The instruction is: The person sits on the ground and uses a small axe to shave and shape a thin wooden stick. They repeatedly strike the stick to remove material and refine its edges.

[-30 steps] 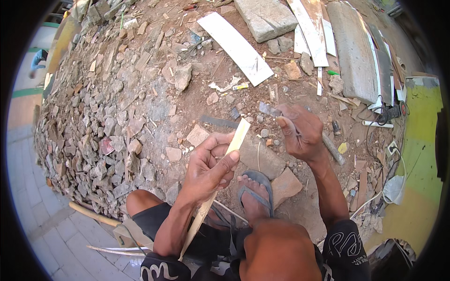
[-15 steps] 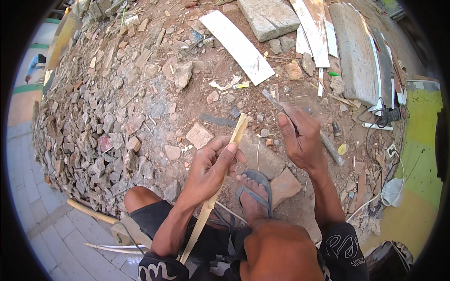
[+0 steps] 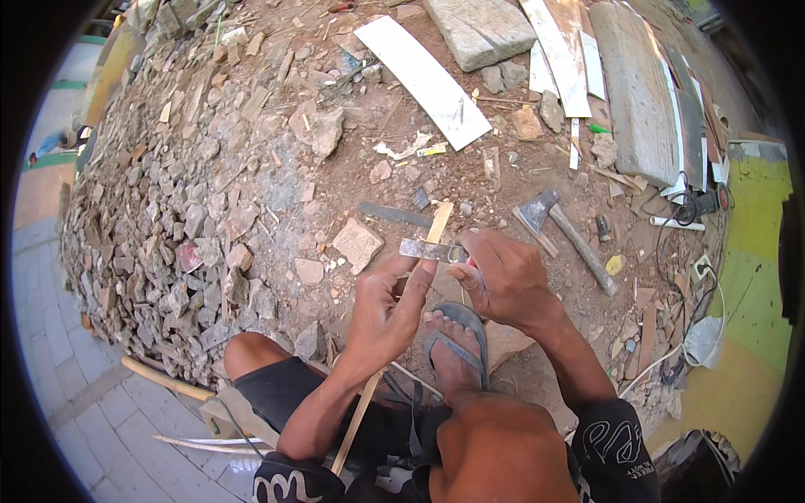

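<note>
My left hand (image 3: 390, 314) is closed round a pale, narrow wooden strip (image 3: 441, 220), which runs down toward my lap. A flat metal blade (image 3: 415, 250) lies crosswise over the strip just above my left thumb. My right hand (image 3: 507, 281) grips this blade tool, whose handle is mostly hidden in my fingers, a bit of red showing. Beyond my right hand a hatchet (image 3: 537, 210) lies on the dirt beside another wooden handle (image 3: 587, 256). My sandalled foot (image 3: 453, 352) is below my hands.
Rubble (image 3: 193, 218) covers the left ground. White boards (image 3: 419, 80), concrete slabs (image 3: 637, 101) and a corded power tool (image 3: 704, 205) lie at the top and right. A bamboo pole (image 3: 163, 377) borders the paving at lower left. A small blurred blue-clad person (image 3: 52, 144) is at far left.
My right hand has moved down and left, bringing the blade from beside the strip to across it, and uncovering the hatchet. My left hand has shifted slightly, still holding the strip.
</note>
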`<action>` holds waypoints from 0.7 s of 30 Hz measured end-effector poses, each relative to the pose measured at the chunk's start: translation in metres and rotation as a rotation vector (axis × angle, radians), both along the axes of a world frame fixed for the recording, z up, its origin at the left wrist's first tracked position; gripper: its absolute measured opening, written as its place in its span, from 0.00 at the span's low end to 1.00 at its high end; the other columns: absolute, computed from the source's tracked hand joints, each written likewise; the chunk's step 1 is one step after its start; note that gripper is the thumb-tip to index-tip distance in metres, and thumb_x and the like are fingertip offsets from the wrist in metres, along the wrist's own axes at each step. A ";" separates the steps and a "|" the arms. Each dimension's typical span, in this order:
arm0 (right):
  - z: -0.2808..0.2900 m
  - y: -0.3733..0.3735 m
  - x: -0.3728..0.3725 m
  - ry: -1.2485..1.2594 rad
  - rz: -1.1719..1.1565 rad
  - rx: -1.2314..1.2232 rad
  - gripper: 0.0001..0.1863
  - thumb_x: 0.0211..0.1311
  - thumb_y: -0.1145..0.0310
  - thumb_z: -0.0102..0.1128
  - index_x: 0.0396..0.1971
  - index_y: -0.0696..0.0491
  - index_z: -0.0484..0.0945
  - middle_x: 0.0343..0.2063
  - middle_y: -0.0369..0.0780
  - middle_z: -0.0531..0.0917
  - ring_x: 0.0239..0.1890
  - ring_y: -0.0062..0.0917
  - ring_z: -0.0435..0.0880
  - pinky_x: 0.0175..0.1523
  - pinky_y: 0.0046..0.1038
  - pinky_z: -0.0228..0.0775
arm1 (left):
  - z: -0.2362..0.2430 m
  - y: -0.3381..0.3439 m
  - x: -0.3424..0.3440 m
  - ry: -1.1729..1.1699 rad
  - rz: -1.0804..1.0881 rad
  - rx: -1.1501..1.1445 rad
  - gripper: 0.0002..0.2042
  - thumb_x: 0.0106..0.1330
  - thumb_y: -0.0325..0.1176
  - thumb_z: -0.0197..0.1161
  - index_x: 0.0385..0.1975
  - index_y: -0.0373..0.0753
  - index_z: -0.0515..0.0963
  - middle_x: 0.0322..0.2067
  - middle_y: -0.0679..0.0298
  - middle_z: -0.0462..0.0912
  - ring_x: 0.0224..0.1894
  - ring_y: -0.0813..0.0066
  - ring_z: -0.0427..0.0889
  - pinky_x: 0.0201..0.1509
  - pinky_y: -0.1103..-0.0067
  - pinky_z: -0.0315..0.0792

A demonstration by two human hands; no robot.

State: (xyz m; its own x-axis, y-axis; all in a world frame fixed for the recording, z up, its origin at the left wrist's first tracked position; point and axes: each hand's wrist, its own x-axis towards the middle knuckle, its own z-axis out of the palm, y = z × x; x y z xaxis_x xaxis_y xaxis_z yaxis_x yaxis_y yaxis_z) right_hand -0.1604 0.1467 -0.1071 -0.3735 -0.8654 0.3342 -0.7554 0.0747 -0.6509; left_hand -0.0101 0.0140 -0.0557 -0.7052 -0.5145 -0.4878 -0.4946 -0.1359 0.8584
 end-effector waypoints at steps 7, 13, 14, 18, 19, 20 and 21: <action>-0.008 -0.005 -0.004 0.109 0.001 0.010 0.19 0.67 0.54 0.68 0.30 0.54 0.74 0.23 0.39 0.72 0.23 0.32 0.79 0.26 0.34 0.71 | -0.006 0.000 0.002 0.070 -0.092 -0.201 0.14 0.79 0.34 0.59 0.37 0.26 0.81 0.24 0.64 0.70 0.26 0.81 0.66 0.26 0.74 0.59; -0.019 -0.007 -0.018 0.204 -0.028 0.032 0.21 0.63 0.53 0.72 0.28 0.52 0.73 0.22 0.37 0.72 0.22 0.30 0.78 0.25 0.34 0.70 | -0.012 0.001 0.000 0.128 -0.087 -0.308 0.14 0.79 0.34 0.58 0.35 0.27 0.79 0.23 0.62 0.69 0.26 0.79 0.66 0.28 0.73 0.61; -0.019 -0.007 -0.017 0.199 -0.029 0.035 0.21 0.62 0.53 0.73 0.27 0.52 0.73 0.22 0.37 0.72 0.22 0.29 0.78 0.25 0.34 0.70 | -0.012 0.001 0.000 0.115 -0.084 -0.295 0.13 0.79 0.34 0.58 0.37 0.27 0.80 0.23 0.62 0.69 0.26 0.79 0.66 0.28 0.73 0.61; -0.023 -0.008 -0.028 0.257 -0.025 0.035 0.21 0.59 0.52 0.75 0.27 0.51 0.72 0.21 0.35 0.71 0.21 0.28 0.78 0.24 0.33 0.69 | -0.014 0.002 0.000 0.118 -0.042 -0.250 0.12 0.79 0.34 0.58 0.47 0.29 0.83 0.23 0.63 0.70 0.27 0.80 0.66 0.29 0.74 0.61; -0.026 -0.008 -0.033 0.278 -0.031 0.019 0.22 0.58 0.52 0.75 0.27 0.50 0.72 0.21 0.35 0.71 0.21 0.28 0.78 0.24 0.33 0.69 | -0.014 0.002 0.000 0.130 -0.021 -0.244 0.13 0.79 0.34 0.58 0.51 0.30 0.83 0.23 0.63 0.70 0.27 0.80 0.66 0.29 0.74 0.61; -0.030 -0.008 -0.038 0.299 -0.037 0.002 0.22 0.57 0.52 0.75 0.27 0.50 0.72 0.21 0.35 0.71 0.21 0.28 0.77 0.23 0.33 0.69 | -0.013 0.003 0.000 0.109 -0.017 -0.224 0.14 0.79 0.34 0.58 0.53 0.31 0.83 0.23 0.63 0.70 0.27 0.80 0.66 0.29 0.74 0.62; -0.031 -0.009 -0.042 0.320 -0.044 -0.014 0.22 0.57 0.51 0.76 0.26 0.50 0.72 0.21 0.35 0.71 0.20 0.28 0.77 0.23 0.33 0.69 | -0.010 0.002 -0.002 0.088 -0.013 -0.204 0.14 0.79 0.34 0.58 0.56 0.32 0.82 0.24 0.64 0.70 0.27 0.80 0.66 0.29 0.74 0.62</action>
State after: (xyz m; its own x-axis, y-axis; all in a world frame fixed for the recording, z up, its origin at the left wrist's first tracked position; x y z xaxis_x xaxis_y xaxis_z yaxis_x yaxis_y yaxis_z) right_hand -0.2022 0.1375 -0.1383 -0.2843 -0.8454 0.4522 -0.9182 0.1044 -0.3820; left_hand -0.0118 0.0161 -0.0659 -0.7476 -0.5869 -0.3108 -0.4168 0.0504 0.9076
